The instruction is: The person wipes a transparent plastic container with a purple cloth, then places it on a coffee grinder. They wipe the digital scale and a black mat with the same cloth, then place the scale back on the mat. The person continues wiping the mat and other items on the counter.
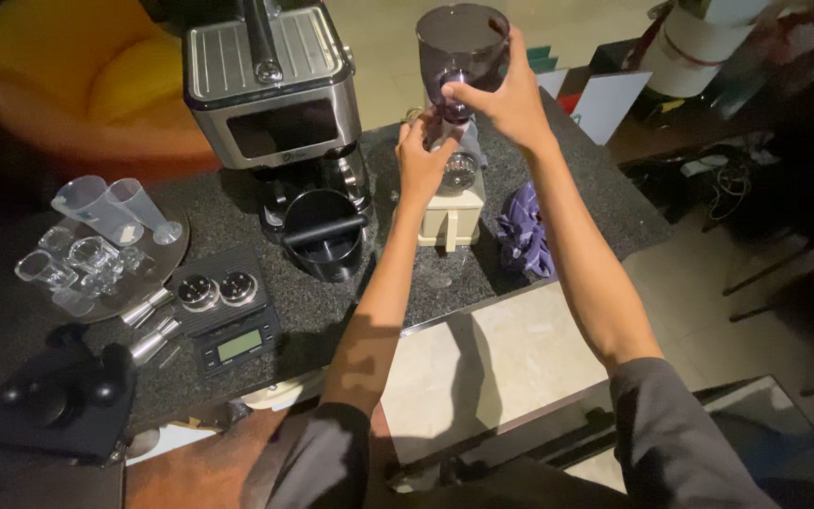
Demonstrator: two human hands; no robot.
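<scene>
Grip is judged the weak point. The left hand (pixel 419 162) is closed on the neck of the cream grinder (pixel 451 212), at the desk's (pixel 577 203) middle; the right hand (pixel 509 94) has its fingers (pixel 468 92) wrapped round the smoky hopper (pixel 462 47) above. A tilted hopper could be spilled or dropped, and the purple cloth (pixel 525 236) lies just beside. Nearer, a scale (pixel 237 344) is seen on dark speckled stone. Beyond stand an espresso machine (pixel 275 90) and a tray of glasses (pixel 96 250). Pale floor is dimly lit.

Head view — steep downward look, near, over counter (pixel 577 179).
</scene>
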